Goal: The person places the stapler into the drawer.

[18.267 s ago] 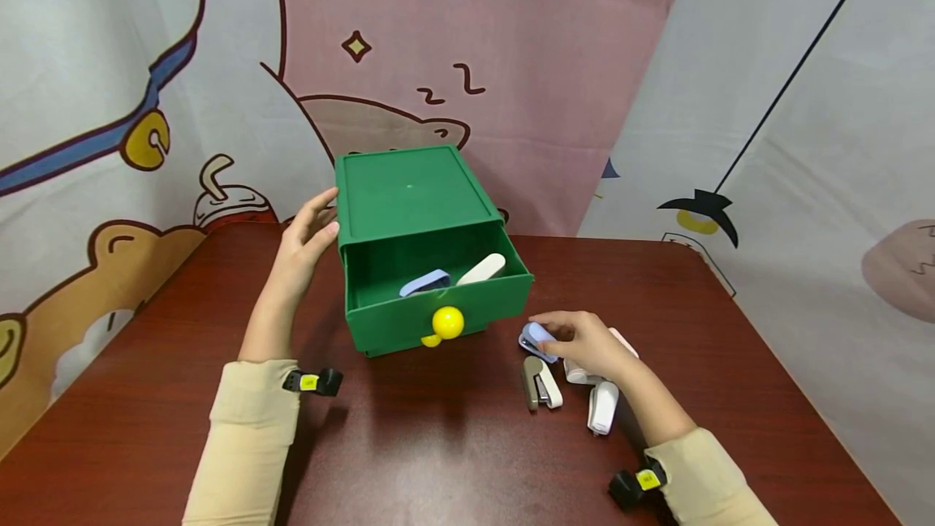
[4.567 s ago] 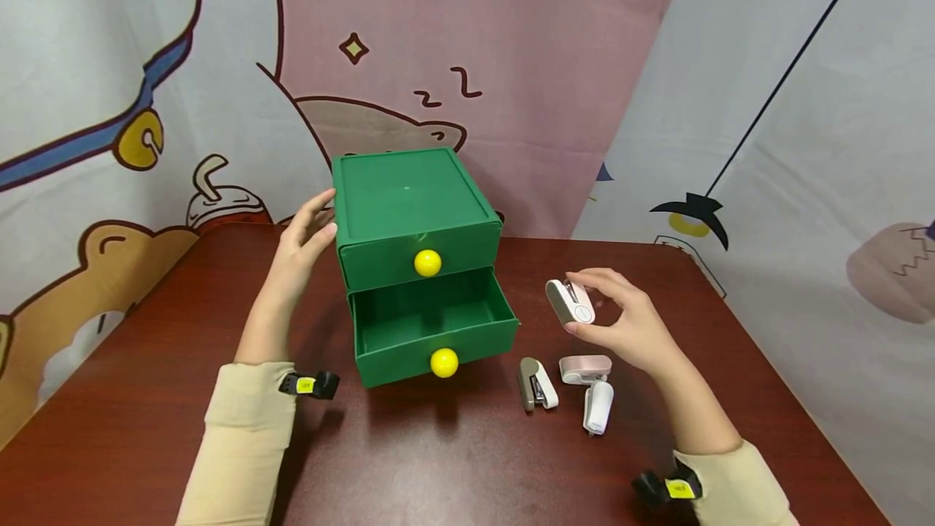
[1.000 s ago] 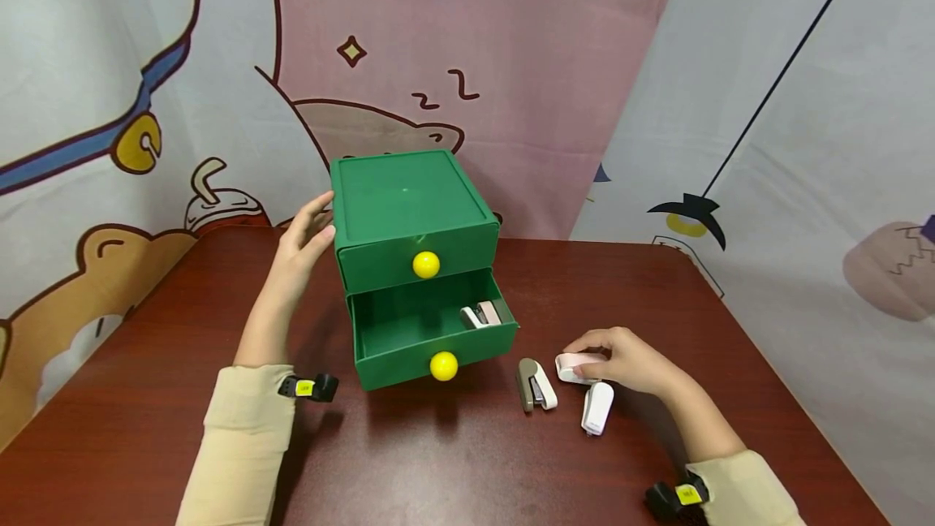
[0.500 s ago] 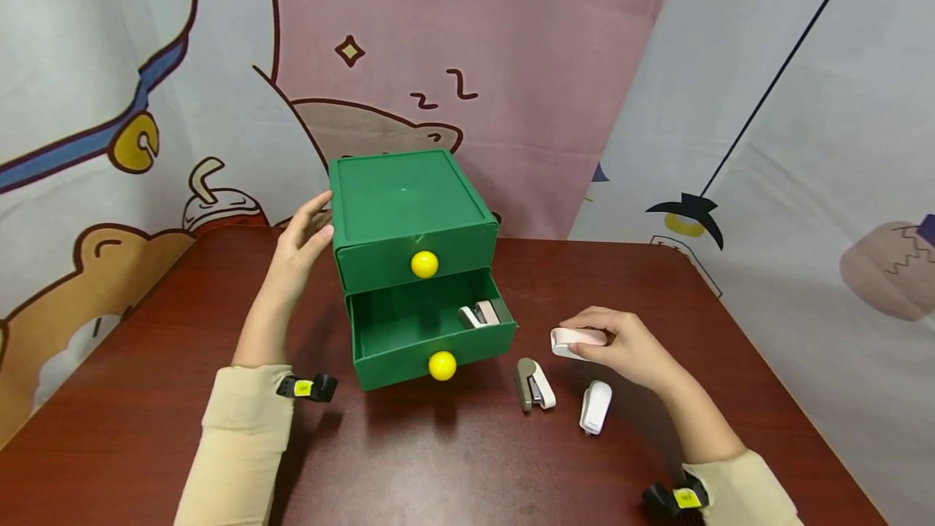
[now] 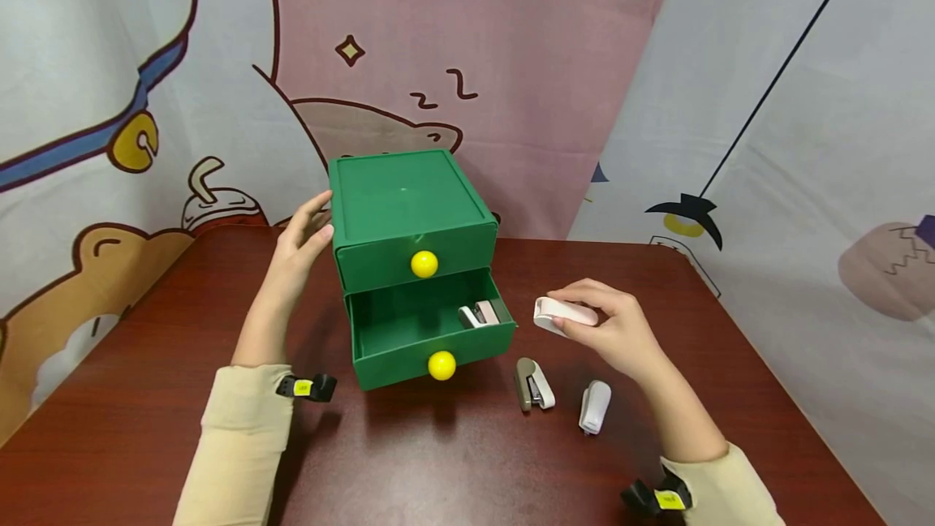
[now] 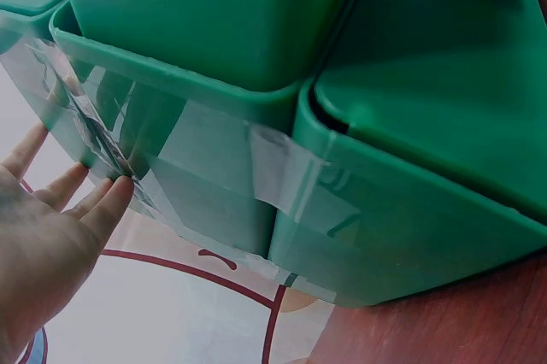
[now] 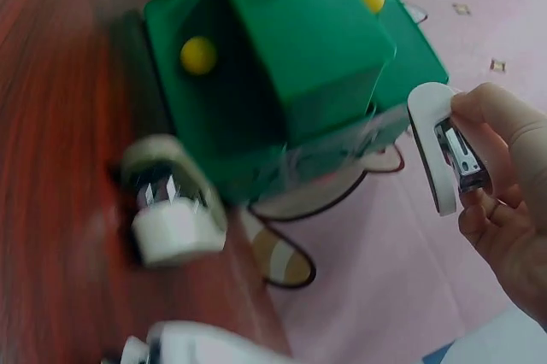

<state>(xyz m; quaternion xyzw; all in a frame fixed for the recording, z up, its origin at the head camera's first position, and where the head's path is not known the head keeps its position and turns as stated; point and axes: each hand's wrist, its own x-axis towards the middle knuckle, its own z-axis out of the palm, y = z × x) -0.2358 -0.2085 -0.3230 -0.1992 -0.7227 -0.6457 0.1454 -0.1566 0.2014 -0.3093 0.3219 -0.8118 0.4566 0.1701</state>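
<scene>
My right hand (image 5: 612, 329) pinches a pale pink and white stapler (image 5: 562, 313) between thumb and fingers, raised above the table just right of the green drawer box (image 5: 409, 193). The right wrist view shows the metal inside of the held stapler (image 7: 434, 146). At the box's left side, my left hand (image 5: 295, 248) rests its extended fingertips against the wall; clear tape covers that wall in the left wrist view. The lower drawer (image 5: 475, 345) is pulled out, with a white and pinkish stapler (image 5: 482, 314) in its right end. The upper drawer (image 5: 380, 265) is closed.
On the brown table (image 5: 453, 461), a grey-brown and white stapler (image 5: 533, 385) stands right of the lower drawer, and a white stapler (image 5: 595, 407) lies farther right. Yellow ball knobs stick out of both drawer fronts. A printed curtain (image 5: 555, 88) hangs behind the table.
Earlier the upper drawer closed, the lower opened, and one stapler went into the lower. In the last second my right hand lifted the pink stapler and moved it left; the left hand stayed.
</scene>
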